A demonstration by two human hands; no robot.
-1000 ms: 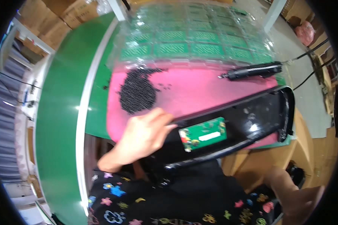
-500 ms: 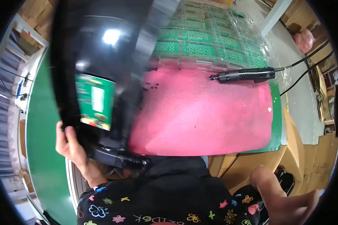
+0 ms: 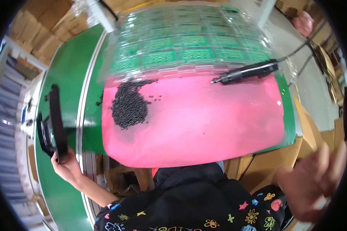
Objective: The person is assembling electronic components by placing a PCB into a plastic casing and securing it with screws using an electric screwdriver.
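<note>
Over the green bench on the left, my left hand (image 3: 68, 167) grips the lower end of a black plastic housing (image 3: 57, 123). The housing is turned nearly edge-on, so the circuit board inside barely shows. My right hand (image 3: 312, 181) hangs raised at the lower right, beside the cardboard; it is blurred, but its fingers are spread and nothing shows in them. On the pink mat (image 3: 204, 123) lies a heap of small black screws (image 3: 129, 106), with a few strays around it. A black electric screwdriver (image 3: 248, 73) rests at the mat's far right edge, its tip pointing left.
Clear plastic trays of green circuit boards (image 3: 177, 42) cover the far side of the bench. A metal rail (image 3: 81, 111) runs between the mat and the green surface (image 3: 65, 69) on the left. Open cardboard (image 3: 270, 165) stands at the near right.
The black housing has swung left off the mat in my left hand and turned edge-on, uncovering the screw heap. My right hand has risen and its fingers have spread.
</note>
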